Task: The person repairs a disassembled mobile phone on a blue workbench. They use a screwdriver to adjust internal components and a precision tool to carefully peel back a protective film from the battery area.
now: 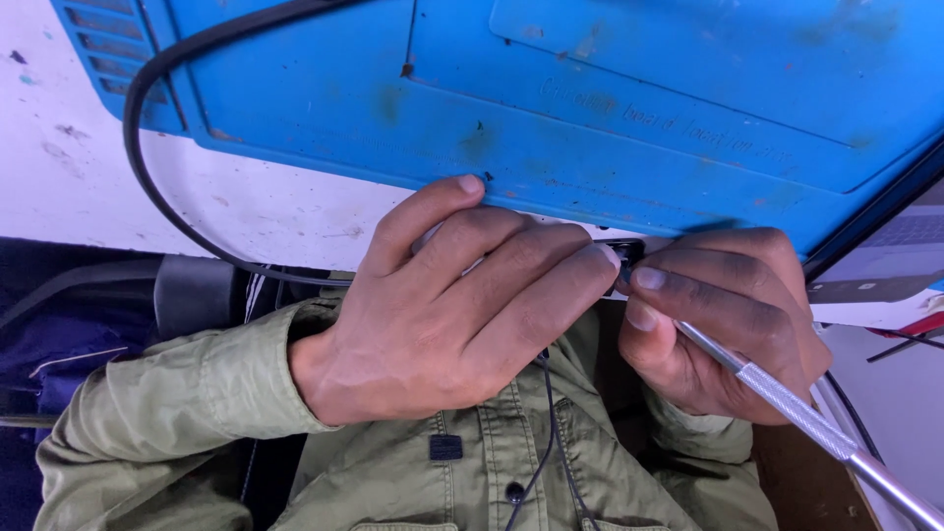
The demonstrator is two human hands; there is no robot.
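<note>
My left hand (457,315) is curled around a small dark part (626,252), its fingertips pressing on it just below the edge of the blue work mat (551,108). Most of the part is hidden by the fingers. My right hand (723,315) grips a slim silver metal tool (816,423) with a knurled handle; its tip points at the small part where both hands meet. A thin black wire (551,433) hangs down from the part over my olive green shirt (197,413).
A thick black cable (147,167) loops across the white tabletop (59,147) and over the mat's left corner. A dark chair (187,290) shows at the left. At the right edge lie a grey and white device (885,265) and a red item (924,323).
</note>
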